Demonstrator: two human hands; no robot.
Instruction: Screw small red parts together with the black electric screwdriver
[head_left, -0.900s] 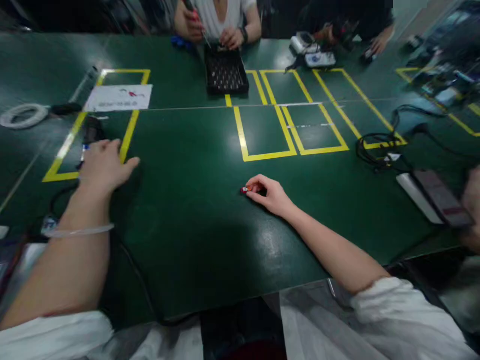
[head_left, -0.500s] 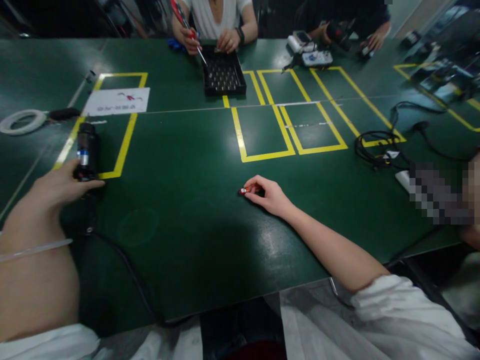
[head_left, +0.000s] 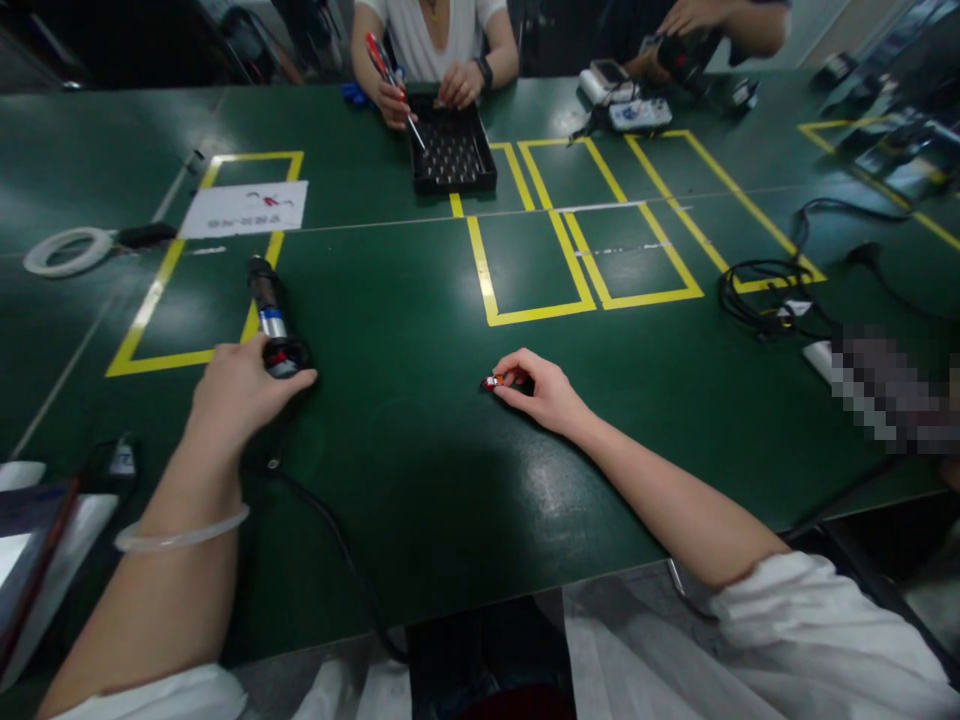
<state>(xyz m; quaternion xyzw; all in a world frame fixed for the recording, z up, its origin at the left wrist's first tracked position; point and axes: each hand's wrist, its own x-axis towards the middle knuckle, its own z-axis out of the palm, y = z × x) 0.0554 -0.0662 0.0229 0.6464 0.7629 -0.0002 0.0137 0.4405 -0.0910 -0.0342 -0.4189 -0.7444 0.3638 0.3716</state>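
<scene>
My left hand (head_left: 238,392) is closed around the base of a black cylindrical corded tool (head_left: 271,310) with a silver and blue band. The tool lies or tilts away from me, its narrow dark end pointing to the far side; whether it touches the table cannot be made out. A black cord runs from near the hand toward the front edge. Further right, my right hand (head_left: 541,388) pinches a small red, white and orange piece (head_left: 492,382) just over the tabletop. The piece is too small to name, and its right end is hidden by the fingertips.
Yellow tape outlines mark the green table (head_left: 390,330). Across from me a person holds a red-handled tool over a black tray (head_left: 454,185). A white sheet (head_left: 244,212) and a white ring (head_left: 67,252) lie at left, coiled black cable (head_left: 757,300) at right.
My left hand has moved right, bringing the black tool out of the left taped outline and tilting it. My right hand stays put with the small piece. The view has shifted slightly.
</scene>
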